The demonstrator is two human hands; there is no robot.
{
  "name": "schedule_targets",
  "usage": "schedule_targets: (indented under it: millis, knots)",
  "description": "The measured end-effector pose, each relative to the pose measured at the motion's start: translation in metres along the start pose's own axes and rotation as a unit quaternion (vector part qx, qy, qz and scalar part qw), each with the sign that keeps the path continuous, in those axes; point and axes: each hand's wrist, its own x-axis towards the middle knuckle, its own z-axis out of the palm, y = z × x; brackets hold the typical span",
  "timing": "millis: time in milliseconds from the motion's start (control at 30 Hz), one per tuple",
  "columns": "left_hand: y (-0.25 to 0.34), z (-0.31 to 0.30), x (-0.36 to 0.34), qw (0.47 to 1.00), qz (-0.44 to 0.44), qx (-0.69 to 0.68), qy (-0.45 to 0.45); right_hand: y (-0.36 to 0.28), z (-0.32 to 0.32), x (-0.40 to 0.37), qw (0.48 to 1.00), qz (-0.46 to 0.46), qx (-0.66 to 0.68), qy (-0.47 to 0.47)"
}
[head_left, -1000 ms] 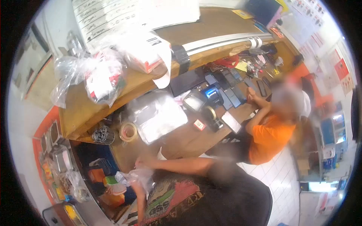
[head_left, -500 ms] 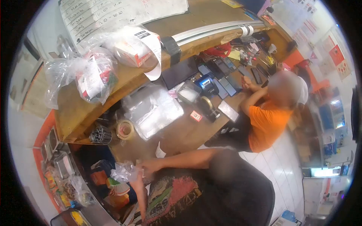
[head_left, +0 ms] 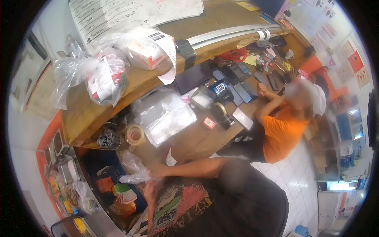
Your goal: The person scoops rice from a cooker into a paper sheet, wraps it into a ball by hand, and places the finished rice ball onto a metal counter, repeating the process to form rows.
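Clear plastic bag (head_left: 133, 170), one, near left, beside the blue compartment (head_left: 96, 161). Two hands at its right end: right hand (head_left: 157, 170), left hand (head_left: 150, 190) nearer. Fingers blurred; cannot tell if clamped. Risk: slick film, loose grip, bag slips into compartment. Farther: one tape roll (head_left: 129, 138), one mesh cup (head_left: 109, 140).

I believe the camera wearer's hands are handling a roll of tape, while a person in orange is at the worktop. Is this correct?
Not the roll of tape, which lies on the worktop: the head view shows the right hand and left hand at a clear plastic bag. The rest is correct.
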Motion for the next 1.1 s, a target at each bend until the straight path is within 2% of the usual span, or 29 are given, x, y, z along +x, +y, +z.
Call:
schedule_targets:
  millis: [33, 100, 200, 300, 400, 433, 533, 600, 633, 733, 833, 933, 1000, 1100]
  knots:
    - [-0.006, 0.002, 0.0, 0.999, 0.031, 0.02, -0.005, 0.005, 0.004, 0.001, 1.0, -0.011, -0.005, 0.017]
    - [-0.015, 0.006, 0.001, 0.994, 0.093, 0.06, -0.015, 0.012, 0.008, 0.005, 1.0, 0.015, -0.015, -0.022]
    - [0.014, -0.002, 0.027, 0.984, 0.091, 0.145, -0.045, 0.01, 0.011, 0.012, 0.996, 0.041, -0.062, -0.043]
    - [0.015, -0.008, 0.031, 0.945, 0.179, 0.272, -0.027, 0.001, 0.004, 0.016, 0.994, 0.057, -0.072, -0.065]
    - [0.005, -0.008, 0.033, 0.92, 0.259, 0.292, -0.034, -0.009, -0.01, 0.022, 0.986, 0.05, -0.115, -0.114]
    - [-0.003, -0.007, 0.032, 0.934, 0.229, 0.272, -0.042, -0.012, -0.015, 0.025, 0.981, 0.044, -0.139, -0.131]
    - [-0.009, -0.006, 0.036, 0.971, 0.12, 0.199, -0.056, -0.03, -0.032, 0.025, 0.98, 0.107, -0.122, -0.112]
    - [0.0, -0.007, 0.035, 0.99, 0.021, 0.133, -0.053, -0.019, -0.034, 0.019, 0.982, 0.04, -0.146, -0.113]
    - [0.001, -0.005, 0.034, 0.994, 0.013, 0.101, -0.036, -0.015, -0.034, 0.017, 0.981, 0.006, -0.158, -0.114]
    - [0.004, 0.001, 0.031, 0.999, -0.03, 0.033, 0.011, -0.022, -0.04, 0.012, 0.975, 0.054, -0.193, -0.1]
    - [0.007, 0.009, 0.03, 0.994, -0.098, 0.02, 0.048, -0.045, -0.052, -0.001, 0.979, 0.054, -0.194, -0.03]
    - [0.008, 0.015, 0.026, 0.987, -0.141, 0.002, 0.081, -0.035, -0.046, -0.01, 0.995, -0.02, -0.096, -0.005]
    - [0.012, 0.017, 0.026, 0.982, -0.159, -0.018, 0.102, -0.029, -0.049, -0.012, 0.999, -0.035, -0.024, -0.03]
    - [0.018, 0.016, 0.031, 0.983, -0.115, -0.033, 0.136, -0.021, -0.052, -0.009, 0.995, -0.079, 0.053, -0.025]
